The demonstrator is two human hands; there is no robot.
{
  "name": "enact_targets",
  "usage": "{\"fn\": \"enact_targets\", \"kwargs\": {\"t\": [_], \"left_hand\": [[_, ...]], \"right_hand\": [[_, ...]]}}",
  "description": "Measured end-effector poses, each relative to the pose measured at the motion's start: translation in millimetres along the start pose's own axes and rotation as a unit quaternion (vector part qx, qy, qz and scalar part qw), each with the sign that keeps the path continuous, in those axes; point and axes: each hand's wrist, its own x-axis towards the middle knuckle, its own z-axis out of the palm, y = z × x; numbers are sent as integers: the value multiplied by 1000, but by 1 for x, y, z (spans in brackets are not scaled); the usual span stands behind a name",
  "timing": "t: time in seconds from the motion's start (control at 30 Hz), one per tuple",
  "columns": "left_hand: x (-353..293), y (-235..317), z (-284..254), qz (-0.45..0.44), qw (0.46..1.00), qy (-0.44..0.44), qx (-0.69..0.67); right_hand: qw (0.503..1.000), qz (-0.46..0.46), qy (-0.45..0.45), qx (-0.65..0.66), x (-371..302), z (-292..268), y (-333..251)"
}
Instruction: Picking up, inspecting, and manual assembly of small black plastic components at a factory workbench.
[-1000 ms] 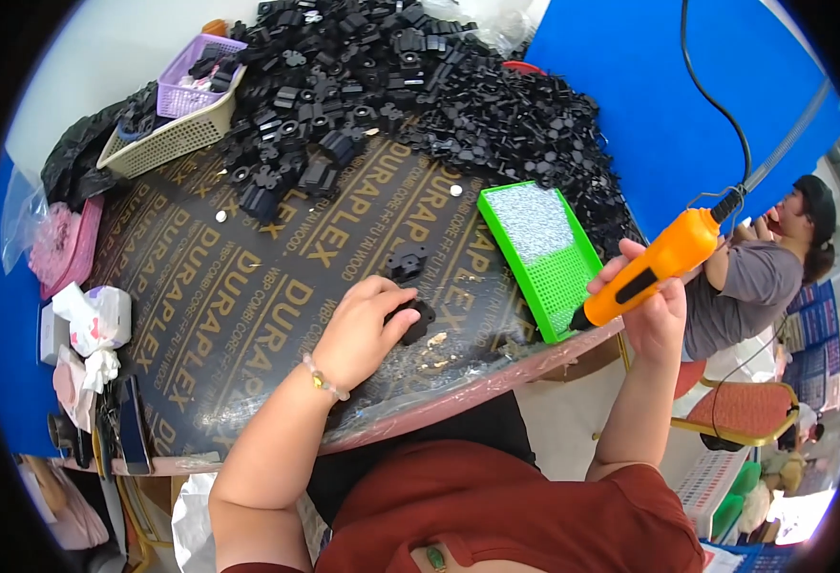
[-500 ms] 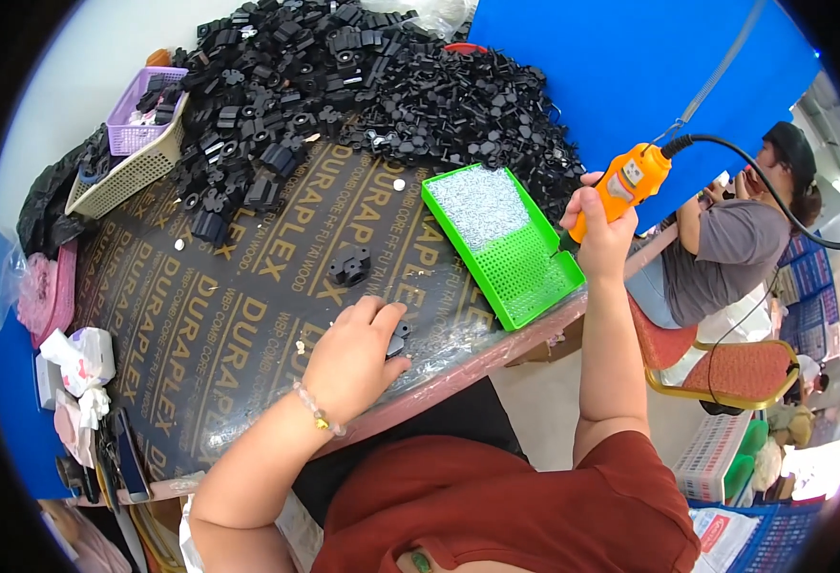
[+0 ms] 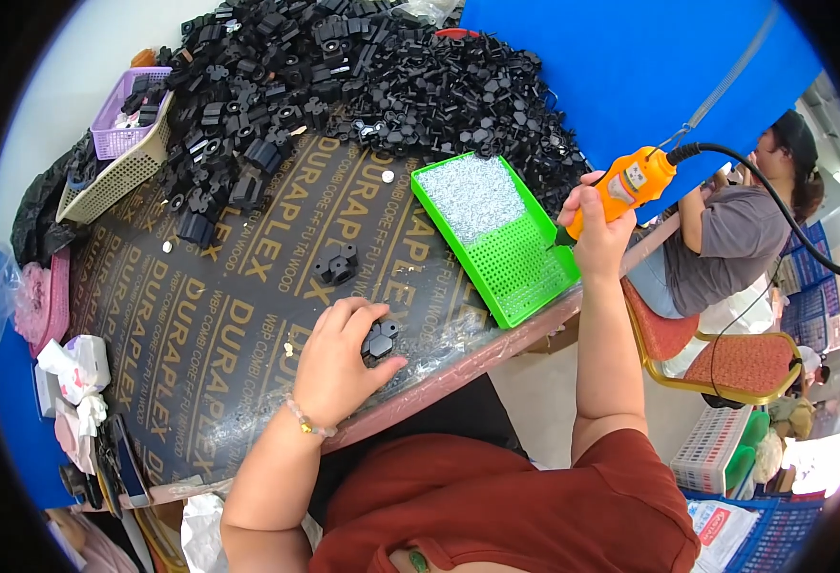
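My left hand (image 3: 336, 368) rests on the dark printed board (image 3: 210, 315) near the table's front edge, fingers curled over a small black plastic part (image 3: 379, 341). My right hand (image 3: 599, 229) grips an orange electric screwdriver (image 3: 622, 190) with a black cable, its tip pointing down over the right side of a green perforated tray (image 3: 520, 272). A bed of small silver screws (image 3: 468, 196) fills the tray's far half. Two more black parts (image 3: 336, 265) lie on the board beyond my left hand.
A large heap of black plastic parts (image 3: 344, 76) covers the far side of the table. A cream basket (image 3: 115, 181) and a purple basket (image 3: 124, 110) stand at the far left. Another person (image 3: 735, 224) sits at the right by a red-cushioned chair (image 3: 725, 358).
My right hand has brought the orange screwdriver from beyond the table's right edge over the green tray. My left hand has stayed on the black part near the front edge.
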Motion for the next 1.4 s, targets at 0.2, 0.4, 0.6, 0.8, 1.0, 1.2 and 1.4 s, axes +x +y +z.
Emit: {"fn": "enact_targets", "kwargs": {"t": [0.2, 0.4, 0.6, 0.8, 1.0, 1.2, 1.4], "left_hand": [[0, 1, -6, -6, 1000, 3, 30], [0, -1, -1, -16, 1000, 10, 22], [1, -8, 8, 8, 1000, 21, -16], [-1, -12, 13, -21, 998, 39, -32], [0, -16, 13, 1, 999, 31, -41], [0, -15, 12, -2, 999, 26, -46], [0, -12, 11, -14, 999, 19, -43]], "right_hand": [[999, 10, 13, 39, -2, 0, -3], [999, 7, 21, 37, -2, 2, -6], [987, -52, -12, 154, -12, 25, -52], [941, -48, -176, 285, -50, 100, -74], [917, 28, -261, 300, -63, 129, -74], [925, 60, -252, 280, -66, 138, -72], [918, 99, -260, 283, -79, 143, -56]]}}
